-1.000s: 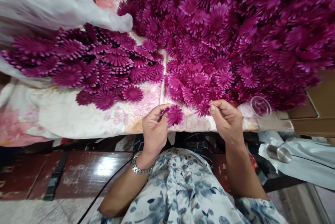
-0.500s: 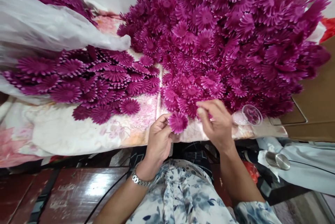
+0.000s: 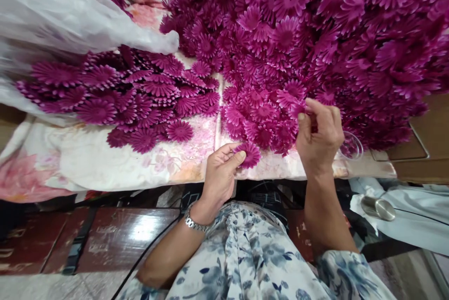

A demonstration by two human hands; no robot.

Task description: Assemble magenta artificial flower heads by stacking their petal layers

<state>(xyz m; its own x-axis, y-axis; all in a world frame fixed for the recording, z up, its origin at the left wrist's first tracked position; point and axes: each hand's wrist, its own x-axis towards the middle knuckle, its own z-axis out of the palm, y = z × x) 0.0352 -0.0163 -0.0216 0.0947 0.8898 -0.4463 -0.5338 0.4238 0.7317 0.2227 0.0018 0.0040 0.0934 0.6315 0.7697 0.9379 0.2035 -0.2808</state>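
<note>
Head view looks down on a cloth-covered surface (image 3: 105, 164) loaded with magenta fabric flowers. The left hand (image 3: 220, 169) has its grip closed on one flower head (image 3: 249, 154). Thumb and fingertips pinch its near rim, and the bloom lies face up at the surface's front edge. The right hand (image 3: 321, 134) is at the foot of the big heap (image 3: 315, 33), thumb and forefinger pinched on a second bloom (image 3: 296, 109) that touches its neighbours there. Whether that pinch has caught one layer or several I cannot tell.

A flatter pile (image 3: 122, 89) spills from a clear plastic bag (image 3: 70, 24) on the left. A clear cup (image 3: 351, 145) lies on its side just behind the right hand, and a metal canister (image 3: 378, 208) rests lower right.

For this pick, the right grip would do best to take the bloom by the petal tips only. Lifting it up and clear should let any tangled neighbours drop off, whereas dragging it would pull the heap's edge toward the cup. The left grip looks best kept light, so the petals do not crease, with the flower head level and its centre open.
</note>
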